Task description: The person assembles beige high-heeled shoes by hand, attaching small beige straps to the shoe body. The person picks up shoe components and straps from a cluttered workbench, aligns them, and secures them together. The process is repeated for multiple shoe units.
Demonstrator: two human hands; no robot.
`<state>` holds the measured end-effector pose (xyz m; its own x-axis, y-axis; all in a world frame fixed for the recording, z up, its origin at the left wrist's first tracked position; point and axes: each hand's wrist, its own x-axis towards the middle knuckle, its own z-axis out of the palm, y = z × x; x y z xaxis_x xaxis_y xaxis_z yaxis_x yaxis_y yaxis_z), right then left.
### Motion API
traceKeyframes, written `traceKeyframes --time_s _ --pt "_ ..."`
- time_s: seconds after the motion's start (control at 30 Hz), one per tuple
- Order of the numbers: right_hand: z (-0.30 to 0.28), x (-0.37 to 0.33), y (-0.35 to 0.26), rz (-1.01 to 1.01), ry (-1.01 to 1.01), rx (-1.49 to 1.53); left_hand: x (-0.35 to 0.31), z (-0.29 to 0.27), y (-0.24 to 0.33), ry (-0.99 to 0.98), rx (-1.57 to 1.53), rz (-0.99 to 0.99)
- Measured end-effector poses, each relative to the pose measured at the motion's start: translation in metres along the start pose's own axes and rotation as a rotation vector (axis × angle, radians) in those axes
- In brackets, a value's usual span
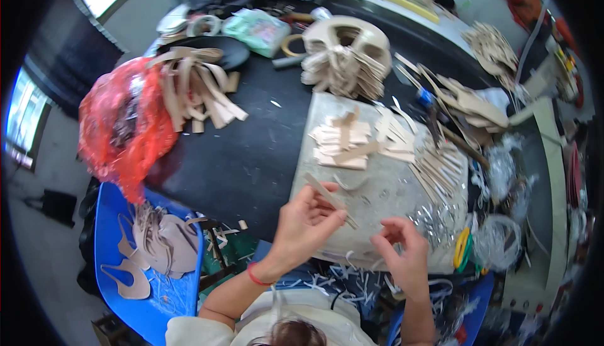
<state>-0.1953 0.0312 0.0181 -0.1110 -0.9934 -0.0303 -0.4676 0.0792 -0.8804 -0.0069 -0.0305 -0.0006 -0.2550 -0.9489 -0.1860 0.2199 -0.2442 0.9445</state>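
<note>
My left hand (306,223) pinches a thin beige strip (327,194) that points up and left over the grey work board (377,195). My right hand (402,251) hovers just right of it above the board's near edge, fingers curled; whether it grips the strip's lower end I cannot tell. A red band circles my left wrist. Further up the board lie a stack of short beige pieces (343,141) and a row of long thin strips (434,170).
A red plastic bag (123,126) with beige strips sits at the left of the dark table (245,157). A blue chair (145,264) holds flat cut pieces. Stacked beige shapes (346,56), clear plastic scraps (503,233) and green-yellow rings (464,246) crowd the rest.
</note>
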Motion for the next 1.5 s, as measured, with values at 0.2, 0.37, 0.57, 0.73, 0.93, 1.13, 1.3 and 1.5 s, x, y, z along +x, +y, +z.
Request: traceKeyframes --time_s 0.2,0.37,0.57,0.73,0.93,1.13,1.3,1.5 --pt "0.046 0.027 -0.024 -0.648 -0.011 -0.466 0.001 -0.003 -0.007 0.009 0.07 0.058" --pt "0.071 0.038 -0.035 -0.644 -0.063 -0.443 -0.003 -0.045 0.001 -0.09 0.097 0.083" --pt "0.064 0.039 -0.033 -0.373 -0.037 -0.269 0.011 -0.079 0.016 0.054 0.29 0.245" --pt "0.062 0.025 -0.032 -0.254 -0.025 -0.08 0.011 -0.096 0.0 0.278 0.273 0.245" --pt "0.063 0.007 -0.015 -0.165 -0.018 0.094 0.009 -0.058 -0.006 0.196 0.28 0.279" --pt "0.049 -0.009 0.006 -0.086 0.064 0.156 0.022 -0.029 -0.004 0.126 0.427 0.324" --pt "0.044 -0.021 0.01 -0.156 0.237 0.193 0.017 -0.011 -0.007 0.113 0.481 0.358" --pt "0.046 -0.021 0.013 -0.045 0.146 0.345 -0.019 0.028 0.051 -0.212 0.391 0.866"
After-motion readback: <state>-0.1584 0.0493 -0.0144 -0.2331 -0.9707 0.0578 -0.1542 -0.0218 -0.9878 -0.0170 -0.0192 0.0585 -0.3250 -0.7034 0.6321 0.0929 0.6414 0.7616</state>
